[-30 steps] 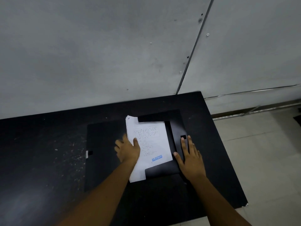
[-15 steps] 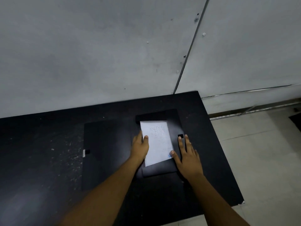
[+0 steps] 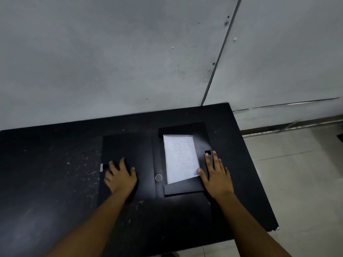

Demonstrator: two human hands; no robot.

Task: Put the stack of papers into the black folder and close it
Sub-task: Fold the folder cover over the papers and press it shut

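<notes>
The black folder (image 3: 130, 145) lies open and flat on the black table. The white stack of papers (image 3: 181, 158) sits in its right half, tucked under the black pocket flaps at the top, right and bottom. My left hand (image 3: 119, 175) rests with fingers spread on the folder's left cover, near its outer edge. My right hand (image 3: 216, 175) lies flat on the right side flap, thumb touching the papers' lower right corner. Neither hand grips anything.
The black table (image 3: 46, 182) is scuffed with pale specks on its left part. Its right edge (image 3: 259, 182) drops to a light tiled floor. A grey wall stands right behind the table. A small ring shows on the folder's spine (image 3: 158, 177).
My left hand has let go of the papers and moved left onto the folder's left cover. The papers have slid right, into the pocket. My right hand has stayed in place.
</notes>
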